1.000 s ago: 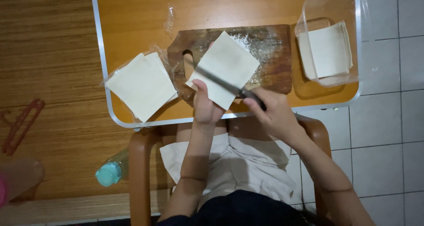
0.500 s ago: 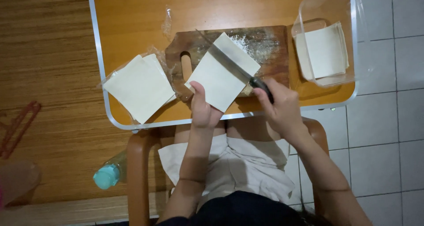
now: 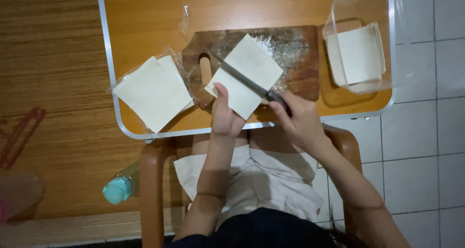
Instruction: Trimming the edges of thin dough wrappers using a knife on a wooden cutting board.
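View from above of a person seated at a small orange desk (image 3: 145, 15) with a pale metal rim. On it lies a dark wooden cutting board (image 3: 300, 64), rectangular with a handle slot, dusted with white flour. A thin, pale, square sheet of dough (image 3: 252, 64) sits turned like a diamond on the board. The left hand (image 3: 224, 114) presses its fingertips on the sheet's near corner, fingers together. The right hand (image 3: 298, 119) is closed around the dark handle of a knife (image 3: 242, 78), whose long blade lies diagonally across the sheet.

Left of the board, a stack of similar pale squares (image 3: 152, 93) rests on crinkled clear plastic wrap. To the right, a clear plastic container (image 3: 358, 8) holds more squares. The floor is wood-grained on the left and white tile on the right. A bottle with a teal cap (image 3: 118, 187) lies on the floor beside the brown chair (image 3: 150, 180).
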